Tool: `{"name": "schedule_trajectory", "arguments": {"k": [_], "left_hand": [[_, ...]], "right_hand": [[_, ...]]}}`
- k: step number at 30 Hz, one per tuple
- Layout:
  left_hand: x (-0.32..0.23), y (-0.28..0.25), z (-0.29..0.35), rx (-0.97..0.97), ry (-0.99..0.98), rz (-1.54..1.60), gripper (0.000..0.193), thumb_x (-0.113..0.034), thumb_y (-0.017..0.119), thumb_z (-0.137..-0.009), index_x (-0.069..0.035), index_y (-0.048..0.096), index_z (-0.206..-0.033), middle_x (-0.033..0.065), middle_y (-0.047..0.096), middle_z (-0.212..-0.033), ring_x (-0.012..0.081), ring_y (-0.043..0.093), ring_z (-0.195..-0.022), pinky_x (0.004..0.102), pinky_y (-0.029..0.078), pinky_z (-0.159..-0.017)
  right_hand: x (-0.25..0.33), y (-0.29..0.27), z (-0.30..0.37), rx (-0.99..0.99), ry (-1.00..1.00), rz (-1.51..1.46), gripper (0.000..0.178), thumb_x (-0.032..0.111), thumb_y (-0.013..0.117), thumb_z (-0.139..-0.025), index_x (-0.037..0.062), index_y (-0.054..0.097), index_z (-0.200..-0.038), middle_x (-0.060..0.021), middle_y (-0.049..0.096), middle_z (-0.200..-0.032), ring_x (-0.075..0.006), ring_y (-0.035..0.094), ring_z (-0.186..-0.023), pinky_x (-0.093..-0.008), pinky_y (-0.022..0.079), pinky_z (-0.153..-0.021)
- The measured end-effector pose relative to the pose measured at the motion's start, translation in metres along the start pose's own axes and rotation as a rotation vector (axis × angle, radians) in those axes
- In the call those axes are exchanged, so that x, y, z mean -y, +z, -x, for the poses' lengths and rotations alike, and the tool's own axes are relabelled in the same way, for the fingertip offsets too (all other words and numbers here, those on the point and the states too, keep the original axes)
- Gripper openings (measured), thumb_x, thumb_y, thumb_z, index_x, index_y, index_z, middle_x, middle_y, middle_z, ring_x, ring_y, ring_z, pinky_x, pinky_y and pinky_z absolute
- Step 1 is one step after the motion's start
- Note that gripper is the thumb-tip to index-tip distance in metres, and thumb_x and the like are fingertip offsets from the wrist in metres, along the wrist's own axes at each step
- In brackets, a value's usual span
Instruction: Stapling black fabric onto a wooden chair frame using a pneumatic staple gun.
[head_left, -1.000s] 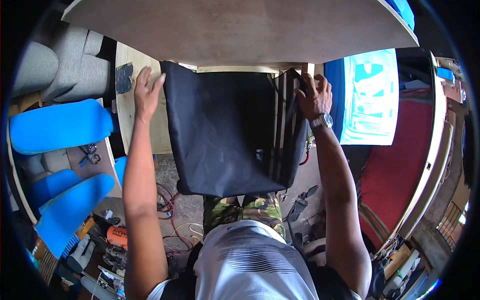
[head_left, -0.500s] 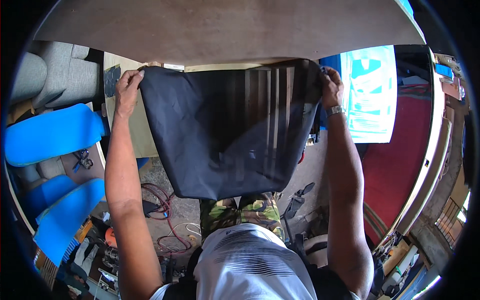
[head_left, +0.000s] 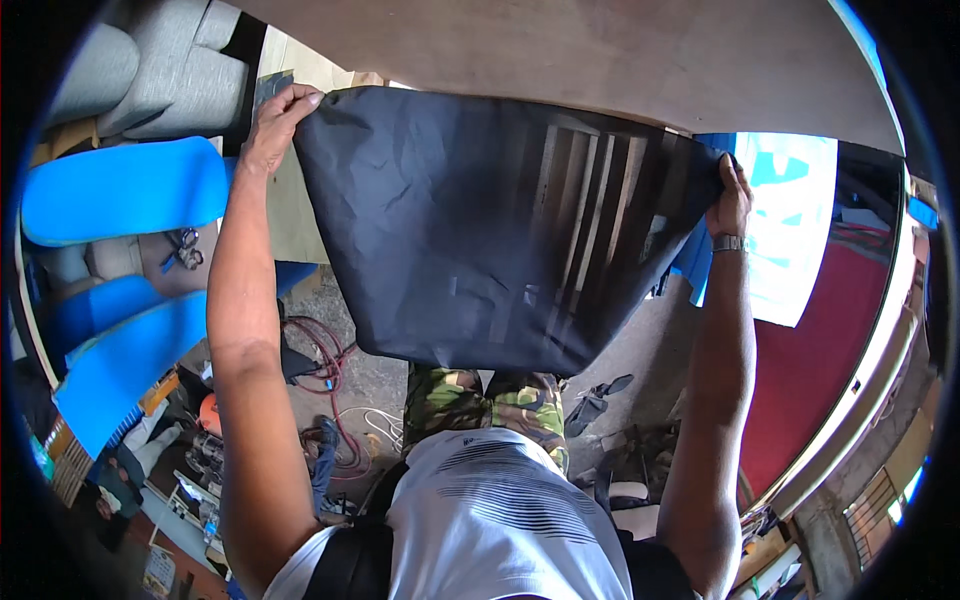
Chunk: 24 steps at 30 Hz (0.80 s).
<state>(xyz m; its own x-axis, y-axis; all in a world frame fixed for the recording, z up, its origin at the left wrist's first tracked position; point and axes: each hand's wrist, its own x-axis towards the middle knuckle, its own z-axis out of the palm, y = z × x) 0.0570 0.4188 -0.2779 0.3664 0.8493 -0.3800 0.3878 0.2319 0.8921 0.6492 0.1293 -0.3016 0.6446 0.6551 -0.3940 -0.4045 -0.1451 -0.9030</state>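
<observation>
Now spread wider, black cloth (head_left: pixel 430 230) (see-through toward the right) hangs creased, both hands' (head_left: pixel 270 132) (head_left: pixel 731 206) fingers (head_left: pixel 297 97) clamped on its upper corners.

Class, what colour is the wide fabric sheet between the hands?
The wide fabric sheet is black, clearest in the head view.

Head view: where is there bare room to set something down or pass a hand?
Grey floor shows bare between the lower right edge of the black cloth and the right forearm, above the dark clutter. The red surface looks free right of that forearm, below the bright sheet. Crowded: the left side, with blue pads and the coiled red hose.
</observation>
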Motion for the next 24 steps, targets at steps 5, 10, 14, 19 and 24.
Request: {"name": "schedule_trajectory", "arguments": {"k": [5, 10, 14, 19, 24], "left_hand": [[0.019, -0.009, -0.009, -0.025, 0.120, 0.202, 0.018, -0.014, 0.067, -0.091, -0.003, 0.066, -0.104, 0.0015, 0.064, -0.101, 0.0125, 0.053, -0.106, 0.0274, 0.036, -0.098], [0.057, -0.046, -0.006, -0.160, 0.093, 0.235, 0.033, -0.010, 0.064, -0.092, -0.004, 0.059, -0.124, 0.0042, 0.058, -0.125, 0.0157, 0.048, -0.122, 0.0284, 0.030, -0.108], [0.087, -0.096, -0.008, -0.093, 0.139, 0.181, 0.018, -0.001, 0.058, -0.093, -0.006, 0.062, -0.110, 0.0009, 0.059, -0.111, 0.0126, 0.051, -0.110, 0.0258, 0.034, -0.102], [0.060, -0.069, -0.005, -0.115, 0.049, -0.022, 0.026, -0.005, 0.053, -0.094, 0.001, 0.067, -0.116, 0.0080, 0.065, -0.122, 0.0160, 0.054, -0.121, 0.0273, 0.034, -0.108], [0.022, -0.039, 0.005, -0.025, 0.097, 0.077, 0.029, -0.012, 0.069, -0.086, -0.004, 0.068, -0.114, 0.0043, 0.066, -0.115, 0.0142, 0.056, -0.114, 0.0275, 0.038, -0.103]], "right_hand": [[0.007, -0.013, 0.000, -0.051, -0.057, 0.048, 0.030, 0.013, 0.067, -0.092, 0.0008, 0.065, -0.119, -0.0111, 0.067, -0.111, -0.0206, 0.066, -0.098, -0.0344, 0.055, -0.088], [-0.002, -0.016, -0.004, -0.073, -0.202, 0.282, 0.030, 0.017, 0.064, -0.093, 0.0031, 0.068, -0.119, -0.0058, 0.068, -0.112, -0.0163, 0.059, -0.104, -0.0311, 0.044, -0.095], [0.004, -0.018, 0.005, 0.014, -0.016, 0.028, 0.020, 0.002, 0.058, -0.091, 0.0106, 0.066, -0.107, 0.0001, 0.063, -0.089, -0.0104, 0.055, -0.083, -0.0240, 0.044, -0.076], [0.007, -0.046, -0.009, 0.265, -0.403, 0.444, 0.026, 0.005, 0.052, -0.088, 0.0022, 0.071, -0.106, -0.0057, 0.069, -0.110, -0.0171, 0.060, -0.105, -0.0312, 0.043, -0.098], [0.031, -0.031, 0.001, 0.155, -0.214, 0.491, 0.033, 0.015, 0.066, -0.088, 0.0025, 0.069, -0.119, -0.0103, 0.067, -0.120, -0.0231, 0.057, -0.117, -0.0371, 0.038, -0.106]]}}
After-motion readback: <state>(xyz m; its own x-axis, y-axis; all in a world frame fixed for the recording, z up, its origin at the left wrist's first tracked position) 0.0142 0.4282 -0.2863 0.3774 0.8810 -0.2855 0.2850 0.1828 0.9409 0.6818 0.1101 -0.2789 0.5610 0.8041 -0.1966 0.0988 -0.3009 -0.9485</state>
